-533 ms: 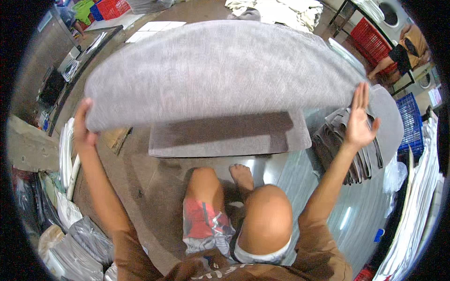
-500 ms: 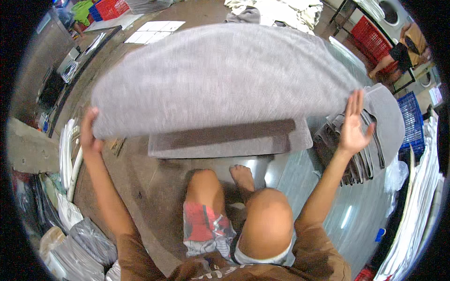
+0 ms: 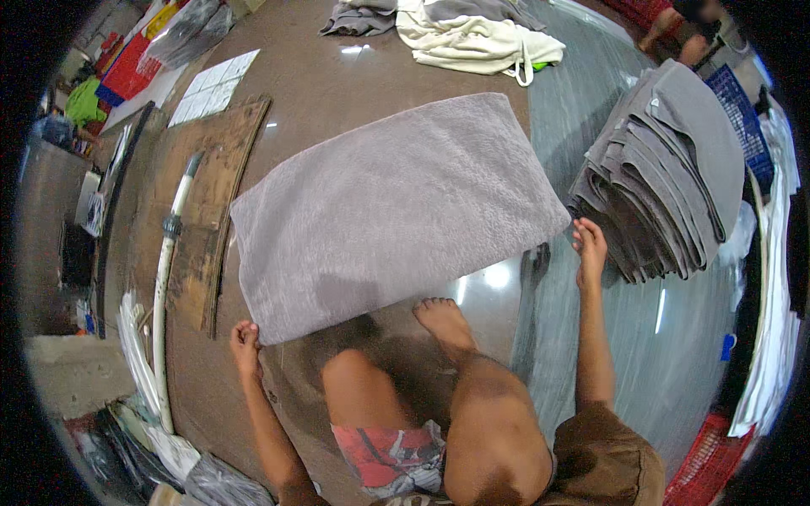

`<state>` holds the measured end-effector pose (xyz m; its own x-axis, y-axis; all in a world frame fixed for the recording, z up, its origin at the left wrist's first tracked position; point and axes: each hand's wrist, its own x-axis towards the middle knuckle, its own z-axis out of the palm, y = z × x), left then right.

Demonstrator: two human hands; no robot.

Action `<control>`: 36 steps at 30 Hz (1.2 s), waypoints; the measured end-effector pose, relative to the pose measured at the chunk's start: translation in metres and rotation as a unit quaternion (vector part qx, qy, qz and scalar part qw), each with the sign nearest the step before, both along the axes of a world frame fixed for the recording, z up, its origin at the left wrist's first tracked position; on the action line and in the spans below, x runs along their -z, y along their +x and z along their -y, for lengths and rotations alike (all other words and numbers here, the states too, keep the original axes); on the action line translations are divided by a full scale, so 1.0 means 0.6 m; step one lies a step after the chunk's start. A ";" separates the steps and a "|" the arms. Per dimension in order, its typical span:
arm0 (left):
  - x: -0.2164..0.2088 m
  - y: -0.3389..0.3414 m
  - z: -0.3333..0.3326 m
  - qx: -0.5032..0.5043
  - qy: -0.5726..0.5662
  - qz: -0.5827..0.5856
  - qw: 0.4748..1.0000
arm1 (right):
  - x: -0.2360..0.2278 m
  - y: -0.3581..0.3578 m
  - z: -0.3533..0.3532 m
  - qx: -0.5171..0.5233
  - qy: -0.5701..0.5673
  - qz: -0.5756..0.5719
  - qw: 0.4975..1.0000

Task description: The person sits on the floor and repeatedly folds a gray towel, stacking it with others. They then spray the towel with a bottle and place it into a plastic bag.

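A light grey towel (image 3: pixel 396 211) lies spread almost flat in front of my feet, tilted so its right end is farther off. At its near left corner is my left hand (image 3: pixel 245 350), fingers curled closed on the edge. My right hand (image 3: pixel 592 253) is at the right corner, fingertips pinched together at the cloth. Just beyond that hand, on the right, a thick pile of folded darker grey towels (image 3: pixel 662 173) fans out in layers. What lies under the spread towel is hidden.
Cream and grey cloths (image 3: pixel 464 38) are heaped at the far side. To the left are a worn wooden board (image 3: pixel 198 211) and a white pole (image 3: pixel 166 270). A blue crate (image 3: pixel 742 118) stands behind the towel pile. Another person's bare limbs (image 3: pixel 675 38) show at the far right.
The towel has come down from a raised, billowing curve to lie flat, covering the folded piece beneath. Both hands have lowered toward me, and my right hand has gone from open to pinched.
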<state>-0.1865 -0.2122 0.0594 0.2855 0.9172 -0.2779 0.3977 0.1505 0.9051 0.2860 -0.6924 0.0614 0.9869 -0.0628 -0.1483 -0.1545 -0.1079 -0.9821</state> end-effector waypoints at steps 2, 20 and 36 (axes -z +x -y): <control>0.003 0.003 0.001 0.023 -0.005 -0.013 1.000 | -0.001 0.033 -0.011 -0.083 -0.074 0.070 0.991; -0.033 -0.011 0.001 0.145 -0.025 -0.063 0.987 | -0.043 0.107 -0.038 -0.311 -0.341 0.121 0.879; -0.087 -0.004 0.020 0.140 0.092 -0.090 0.982 | -0.004 0.091 0.003 -0.272 -0.144 0.110 0.945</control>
<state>-0.1886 -0.2241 0.1116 0.4949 0.8490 -0.1852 0.5571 -0.1464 0.8175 0.3404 -0.6942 0.0638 0.8898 0.4562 0.0097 0.2047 -0.3802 -0.9020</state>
